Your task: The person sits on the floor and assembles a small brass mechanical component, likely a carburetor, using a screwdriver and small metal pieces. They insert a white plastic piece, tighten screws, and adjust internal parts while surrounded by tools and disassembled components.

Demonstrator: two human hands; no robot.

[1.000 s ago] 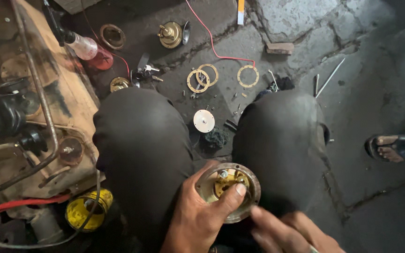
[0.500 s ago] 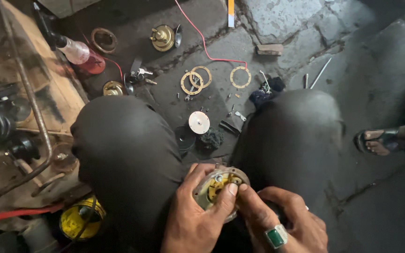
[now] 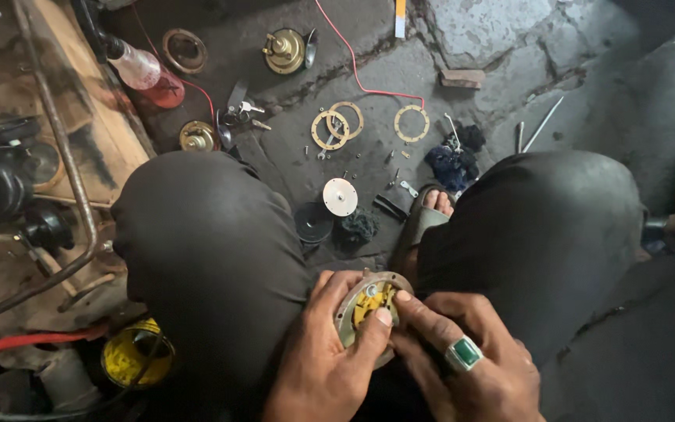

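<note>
Brass-coloured and round, a small metal housing [image 3: 370,312] with yellow parts inside sits low between the person's knees, held over the lap. The left hand [image 3: 330,359] cups it from below and from the left, its grip pinching the rim with the thumb pressed on the open face. The right hand [image 3: 462,367], wearing a ring with a green stone [image 3: 464,353], closes in from the right; its forefinger touches the rim beside the left thumb, and the grip is pressed together on the housing's edge. On the stone floor [image 3: 509,47] beyond the knees lie three flat ring gaskets [image 3: 336,125], a pale round disc [image 3: 341,196], a black disc [image 3: 314,222] just beside it, and scattered small screws. A red wire [image 3: 361,74] runs across the floor, and a plastic bottle with red liquid [image 3: 146,74] lies far left. A sandalled foot [image 3: 427,215] shows between the knees.
</note>
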